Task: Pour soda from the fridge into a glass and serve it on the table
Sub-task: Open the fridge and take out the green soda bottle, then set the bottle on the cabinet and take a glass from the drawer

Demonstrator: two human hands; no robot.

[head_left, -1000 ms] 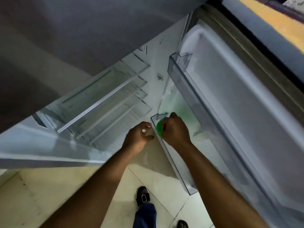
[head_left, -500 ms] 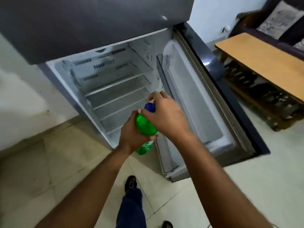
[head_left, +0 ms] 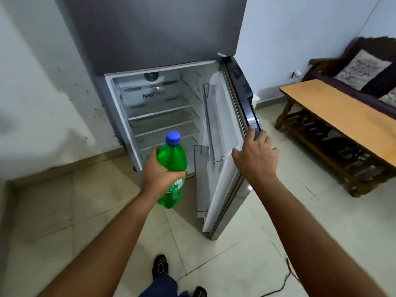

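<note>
The left hand [head_left: 159, 172] has its grip clenched around the green soda bottle [head_left: 172, 168], upright before the open fridge [head_left: 162, 35]; the right hand [head_left: 255, 155] rests released on the fridge door [head_left: 222, 168] edge. A hasty swing could strike the bottle

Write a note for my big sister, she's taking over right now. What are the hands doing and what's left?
Left hand: holding the green soda bottle upright around its middle, blue cap on, in front of the open fridge.
Right hand: on the edge of the open fridge door, fingers over the outer edge.
Done: bottle is out of the fridge.
Left: shut the door, find a glass (none in view), uncap, pour, and serve. The wooden table stands to the right.
</note>
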